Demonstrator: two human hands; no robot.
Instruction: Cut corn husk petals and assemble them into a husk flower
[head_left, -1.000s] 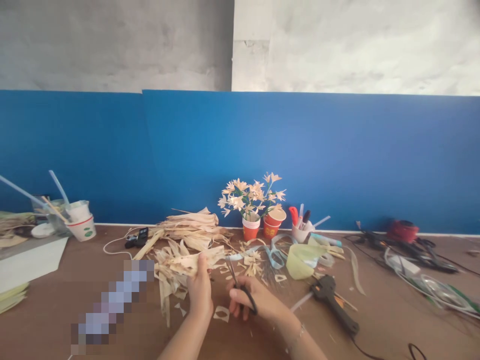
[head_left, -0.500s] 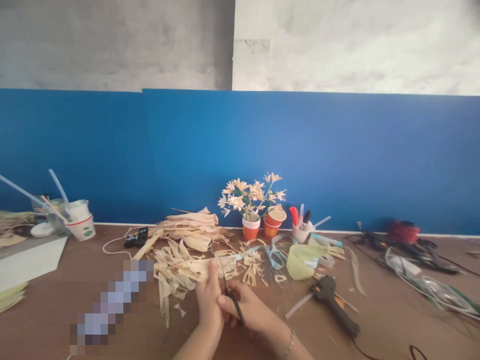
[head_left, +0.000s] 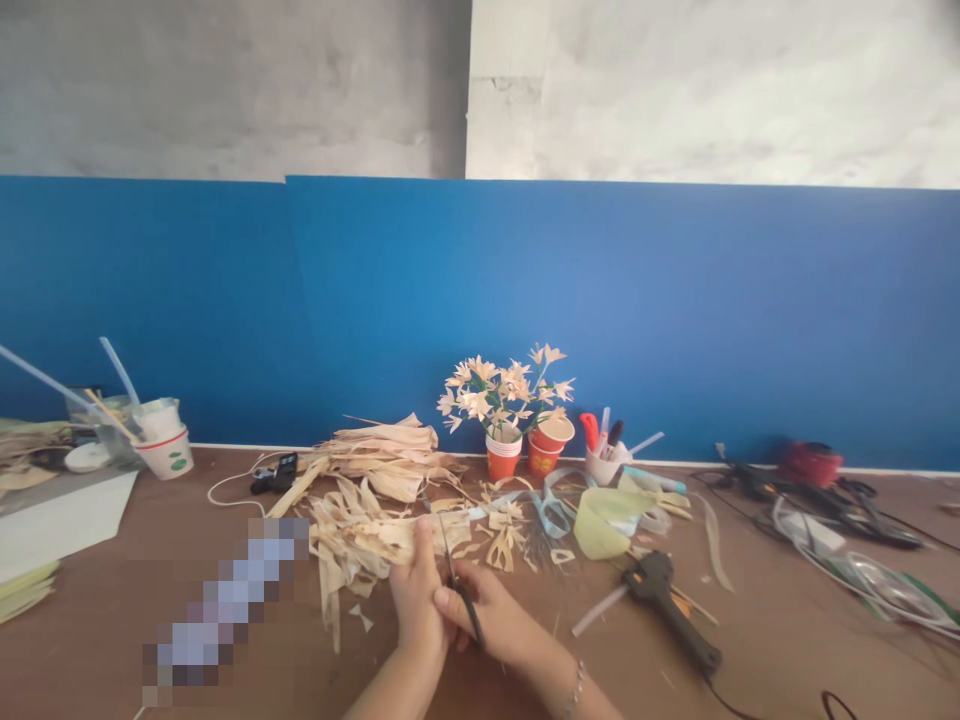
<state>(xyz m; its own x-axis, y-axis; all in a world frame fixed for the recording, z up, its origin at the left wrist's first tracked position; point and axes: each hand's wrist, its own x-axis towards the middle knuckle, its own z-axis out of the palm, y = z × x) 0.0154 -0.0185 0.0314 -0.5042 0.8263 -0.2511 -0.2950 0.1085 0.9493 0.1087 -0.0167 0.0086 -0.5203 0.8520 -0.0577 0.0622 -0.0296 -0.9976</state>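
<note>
My right hand (head_left: 491,612) is closed round black-handled scissors (head_left: 466,602), whose blades point up and away from me. Against it rests my left hand (head_left: 421,600), thumb up and fingers curled inward; whatever is between those fingers is hidden. Just beyond both hands lie crumpled dried husks (head_left: 367,530), pale and straw-coloured, with cut husk pieces (head_left: 506,540) beside them. Small white scraps (head_left: 361,617) lie to the left of my left hand.
Paper cups (head_left: 502,460) hold pale handmade flowers (head_left: 480,390) at the back. A glue gun (head_left: 667,605) lies right, near yellow-green ribbon (head_left: 600,525). A pen cup (head_left: 600,468) stands behind. Cables (head_left: 810,550) tangle far right. White cups with straws (head_left: 165,450) stand left.
Almost nothing differs. Both hands and the scissors keep nearly the same place, and the whole view has shifted very slightly.
</note>
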